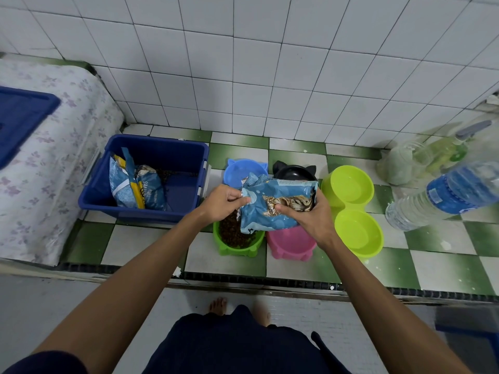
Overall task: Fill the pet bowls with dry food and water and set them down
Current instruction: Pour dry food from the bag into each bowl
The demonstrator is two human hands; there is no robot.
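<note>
Nearby, the blue bin (151,182) keeps a spare bag within reach. Both hands hold the cat-food bag (275,203) over the green bowl (237,245), already holding kibble: left hand (221,202) pinching its edge, right hand (310,214) gripping its body, presumably steadying the pour.

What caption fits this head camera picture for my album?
Both hands, left hand and right hand, hold a blue cat food bag over a green bowl of kibble.
</note>
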